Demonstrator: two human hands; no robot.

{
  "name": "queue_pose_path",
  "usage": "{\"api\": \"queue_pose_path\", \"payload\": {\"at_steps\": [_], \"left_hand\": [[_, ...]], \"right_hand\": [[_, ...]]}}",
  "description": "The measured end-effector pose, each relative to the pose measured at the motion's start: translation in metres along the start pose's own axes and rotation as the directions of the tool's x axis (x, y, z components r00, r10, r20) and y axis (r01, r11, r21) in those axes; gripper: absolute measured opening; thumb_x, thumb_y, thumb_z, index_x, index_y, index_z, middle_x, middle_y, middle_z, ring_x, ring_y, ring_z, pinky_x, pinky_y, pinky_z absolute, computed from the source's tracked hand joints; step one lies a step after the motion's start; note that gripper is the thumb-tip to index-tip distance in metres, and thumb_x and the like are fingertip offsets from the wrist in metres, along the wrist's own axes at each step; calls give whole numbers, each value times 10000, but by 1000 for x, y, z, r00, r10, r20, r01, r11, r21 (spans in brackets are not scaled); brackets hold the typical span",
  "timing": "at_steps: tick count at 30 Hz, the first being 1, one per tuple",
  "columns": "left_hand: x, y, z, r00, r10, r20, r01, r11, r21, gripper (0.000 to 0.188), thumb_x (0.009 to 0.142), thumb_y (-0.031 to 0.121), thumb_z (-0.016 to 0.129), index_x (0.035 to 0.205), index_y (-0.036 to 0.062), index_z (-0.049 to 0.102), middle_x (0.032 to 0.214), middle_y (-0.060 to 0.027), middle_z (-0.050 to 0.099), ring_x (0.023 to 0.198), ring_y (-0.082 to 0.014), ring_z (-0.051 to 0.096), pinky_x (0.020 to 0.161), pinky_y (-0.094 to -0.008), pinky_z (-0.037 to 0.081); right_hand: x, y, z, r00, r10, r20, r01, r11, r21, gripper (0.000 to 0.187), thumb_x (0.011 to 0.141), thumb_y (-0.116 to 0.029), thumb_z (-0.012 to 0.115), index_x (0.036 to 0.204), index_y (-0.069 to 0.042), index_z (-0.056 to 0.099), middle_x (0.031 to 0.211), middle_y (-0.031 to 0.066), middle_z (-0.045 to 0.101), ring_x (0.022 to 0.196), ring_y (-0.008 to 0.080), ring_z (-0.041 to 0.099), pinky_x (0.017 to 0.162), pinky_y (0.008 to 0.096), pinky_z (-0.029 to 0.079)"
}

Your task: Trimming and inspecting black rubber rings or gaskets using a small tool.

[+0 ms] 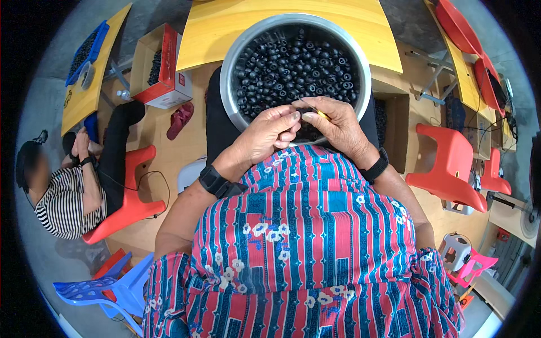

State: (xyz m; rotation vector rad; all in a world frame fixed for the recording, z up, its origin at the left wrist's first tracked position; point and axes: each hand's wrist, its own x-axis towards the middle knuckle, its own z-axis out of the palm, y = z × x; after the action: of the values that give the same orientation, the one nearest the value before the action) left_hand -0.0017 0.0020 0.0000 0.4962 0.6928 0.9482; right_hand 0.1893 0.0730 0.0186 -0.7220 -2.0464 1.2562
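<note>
A wide metal basin point(364, 84) stands in front of me, heaped with small round black parts point(290, 70), many with a hole in one end. Over its near rim my two hands meet. My left hand point(269, 128) is closed, thumb and fingers pinched at a small dark piece mostly hidden between the hands, probably one of the black parts. My right hand point(338, 123) grips a small tool with a yellow handle point(322, 114); its kind is covered by the fingers.
Beyond the basin is a yellow table point(203, 34). At left, a person point(70, 197) sits on a red stool point(132, 186) near a carton point(169, 84) of black parts. A blue tray point(87, 53) lies on another table. Red stools point(442, 160) stand right; a blue chair point(121, 287) is lower left.
</note>
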Motion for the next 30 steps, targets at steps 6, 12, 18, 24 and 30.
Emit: {"api": "queue_pose_path", "payload": {"at_steps": [6, 12, 18, 24, 30], "left_hand": [[1, -1, -1, 999, -41, 33, 47, 969, -242, 224, 1009, 246, 539, 1111, 55, 594, 788, 25, 496, 608, -26, 388, 477, -149, 291], [0, -2, -1, 997, -58, 51, 70, 962, -263, 184, 1005, 222, 549, 1099, 65, 570, 801, 18, 491, 636, -33, 410, 493, -146, 320], [2, -2, -3, 994, -42, 105, 64, 975, -213, 200, 1025, 243, 508, 1122, 70, 536, 838, 7, 498, 644, -40, 409, 502, -145, 321], [-1, -3, -1, 997, 31, 77, -12, 971, -239, 214, 1043, 254, 457, 1138, 71, 517, 853, 1, 497, 655, -46, 405, 517, -157, 314], [-3, -2, -2, 989, 129, 72, -107, 962, -252, 191, 1036, 238, 467, 1130, 77, 510, 865, 1, 479, 684, -50, 411, 544, -161, 322]], "right_hand": [[1, -10, -3, 997, -20, -74, 15, 998, -64, 356, 758, -105, 784, 1084, -10, 678, 928, 121, 688, 856, 234, 669, 782, 315, 514], [2, -14, -5, 1000, -3, 2, 3, 996, -88, 287, 780, -119, 763, 1038, -21, 687, 874, 107, 678, 791, 230, 652, 737, 318, 505], [2, -13, -4, 999, -26, 30, 28, 997, -65, 253, 810, -127, 734, 1038, -27, 686, 900, 129, 687, 824, 264, 663, 754, 331, 508], [0, -20, -4, 999, -14, -43, 8, 990, -144, 270, 807, -141, 734, 1042, -24, 673, 924, 145, 684, 836, 289, 668, 755, 350, 516], [-3, -14, -6, 996, -82, 46, 91, 953, -289, 191, 868, -234, 662, 925, -51, 656, 805, 134, 625, 761, 340, 629, 671, 390, 501]]}}
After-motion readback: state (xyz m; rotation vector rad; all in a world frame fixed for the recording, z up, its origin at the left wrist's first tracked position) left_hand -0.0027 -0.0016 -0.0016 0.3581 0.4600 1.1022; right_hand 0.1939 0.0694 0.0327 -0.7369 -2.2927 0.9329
